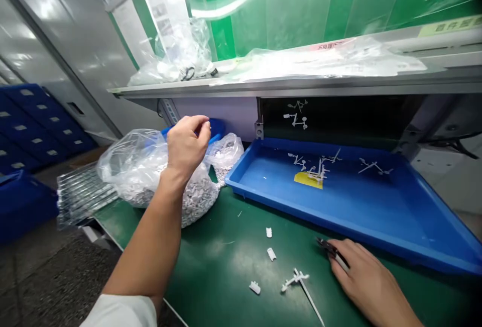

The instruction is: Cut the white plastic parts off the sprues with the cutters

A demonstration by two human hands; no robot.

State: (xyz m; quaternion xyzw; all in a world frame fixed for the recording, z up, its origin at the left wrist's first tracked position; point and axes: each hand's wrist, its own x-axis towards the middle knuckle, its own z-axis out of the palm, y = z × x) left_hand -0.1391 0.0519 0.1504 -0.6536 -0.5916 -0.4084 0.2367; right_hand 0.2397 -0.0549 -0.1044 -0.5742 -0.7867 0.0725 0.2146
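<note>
Currently, the left hand (188, 142) is raised in front of the shelf (339, 86), above a large clear plastic bag (124, 158) filled with small pale grey pieces. Its thumb and forefinger are drawn together at the tips; whether anything sits between them cannot be told. Near the front of the green table (214, 277), the right hand (367, 278) rests with its fingers closed around a small cutting tool with dark metal jaws and a pale handle (342, 261), the tip pointing left.

Left of that hand, a white branched plastic runner (309, 301) lies on the table, apart from the tool. Three small white curved plastic pieces (271, 254) lie farther left, well apart from one another. Behind, a shallow blue plastic tray (361, 216) holds several white plastic runners (320, 172), some lying over a yellow label (303, 180). Between tray and large bag stands a smaller clear bag (228, 150), also with pale pieces inside.
</note>
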